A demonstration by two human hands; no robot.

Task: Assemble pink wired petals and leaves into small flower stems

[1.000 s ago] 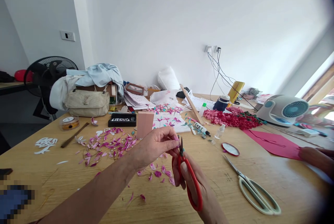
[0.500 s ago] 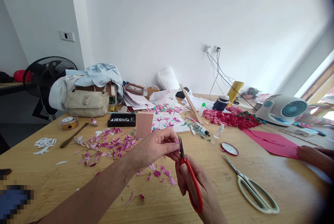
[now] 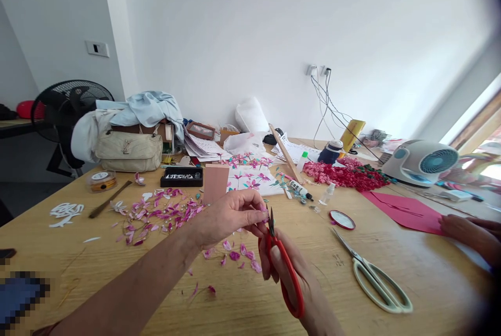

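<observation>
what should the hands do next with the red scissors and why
Probably ease the left hand slightly clear of the blades before any snip: it pinches a small pink piece, and the right hand holds the red scissors with those blades close beside it.

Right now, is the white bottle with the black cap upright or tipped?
Tipped: the white bottle lies lengthwise on the wooden table, its black cap pointing right.

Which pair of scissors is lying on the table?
The pale-handled scissors, lying on the table to the right of the right hand, which holds the other pair, the red-handled scissors.
</observation>
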